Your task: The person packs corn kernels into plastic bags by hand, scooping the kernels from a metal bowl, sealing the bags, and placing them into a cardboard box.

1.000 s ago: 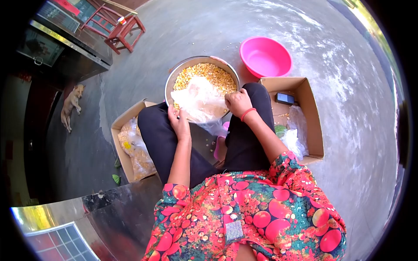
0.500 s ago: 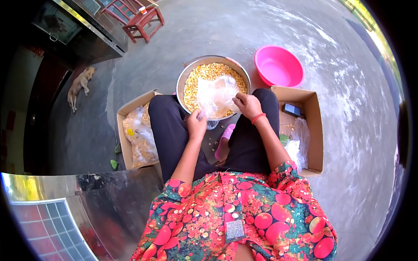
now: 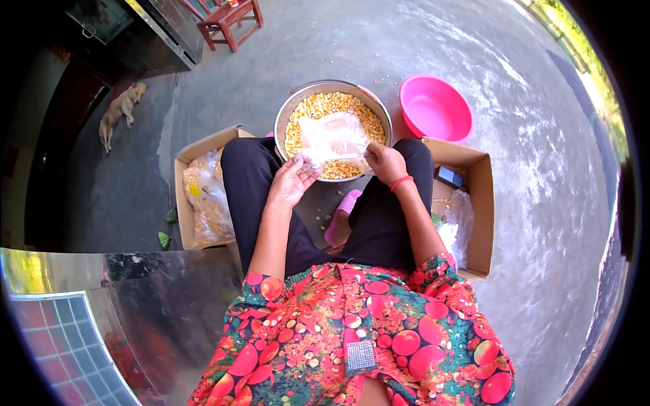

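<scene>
A clear plastic bag [image 3: 333, 135] lies spread over yellow corn kernels [image 3: 332, 103] in a round metal pot [image 3: 279, 122] between my knees. My right hand [image 3: 386, 164], with a red bracelet [image 3: 401, 183] at its wrist, pinches the bag's right edge. At the near left edge, my left hand [image 3: 291, 181] is turned palm up, its thumb and fingertips on the bunched plastic. The fingers of this hand are fairly straight, and the plastic lies between them and the thumb. The bag hides part of the kernels.
A pink basin [image 3: 435, 108] stands right of the pot. Left of my legs, a cardboard box [image 3: 186, 152] holds bagged contents. The right box [image 3: 482, 210] contains a dark device [image 3: 449, 177] and plastic bags. A dog [image 3: 122, 115] lies far left, near a red chair [image 3: 230, 24].
My left hand has rolled from a closed pinch to palm up with straighter fingers. The bag lies flatter over the kernels. My right hand keeps its grip. The camera view has shifted slightly.
</scene>
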Available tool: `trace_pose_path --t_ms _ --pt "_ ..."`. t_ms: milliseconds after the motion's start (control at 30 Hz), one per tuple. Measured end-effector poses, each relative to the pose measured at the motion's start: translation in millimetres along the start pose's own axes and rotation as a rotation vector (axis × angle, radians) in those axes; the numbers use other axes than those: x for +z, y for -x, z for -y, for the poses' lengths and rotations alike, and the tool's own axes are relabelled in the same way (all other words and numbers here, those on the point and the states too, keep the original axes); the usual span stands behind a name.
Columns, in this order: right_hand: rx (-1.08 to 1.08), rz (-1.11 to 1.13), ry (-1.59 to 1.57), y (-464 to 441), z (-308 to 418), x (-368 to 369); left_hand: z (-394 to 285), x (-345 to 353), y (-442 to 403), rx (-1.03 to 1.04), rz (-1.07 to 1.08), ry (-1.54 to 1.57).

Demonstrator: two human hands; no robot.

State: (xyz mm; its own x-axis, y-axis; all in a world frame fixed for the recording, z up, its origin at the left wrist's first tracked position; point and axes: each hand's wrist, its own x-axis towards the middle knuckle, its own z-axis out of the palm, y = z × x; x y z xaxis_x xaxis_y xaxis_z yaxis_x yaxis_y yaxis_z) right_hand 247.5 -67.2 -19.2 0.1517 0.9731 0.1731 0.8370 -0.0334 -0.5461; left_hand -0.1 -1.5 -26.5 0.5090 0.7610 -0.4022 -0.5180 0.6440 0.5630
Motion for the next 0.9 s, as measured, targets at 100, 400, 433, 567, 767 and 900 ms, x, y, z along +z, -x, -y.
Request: trace_pose_path --t_ms 100,400,433,567,767,900 --pt "-0.007 0.010 0.046 1 -4 4 -4 -10 -5 0.009 0.001 0.076" --pt "0.540 0.110 -1.327 -9 -7 -17 14 12 10 0.146 0.048 -0.734" --pt "0.491 0.155 -1.424 -7 -15 -11 18 11 6 0.147 0.046 -0.729" --pt "0.504 0.176 -1.408 2 5 -11 25 -14 -14 0.080 -0.142 -0.795" --pt "0.067 0.551 -0.740 12 5 -9 10 -19 -13 0.051 -0.264 -0.151" --pt "0.213 0.510 -0.479 11 9 -2 -1 -39 -20 -0.068 -0.127 0.163"
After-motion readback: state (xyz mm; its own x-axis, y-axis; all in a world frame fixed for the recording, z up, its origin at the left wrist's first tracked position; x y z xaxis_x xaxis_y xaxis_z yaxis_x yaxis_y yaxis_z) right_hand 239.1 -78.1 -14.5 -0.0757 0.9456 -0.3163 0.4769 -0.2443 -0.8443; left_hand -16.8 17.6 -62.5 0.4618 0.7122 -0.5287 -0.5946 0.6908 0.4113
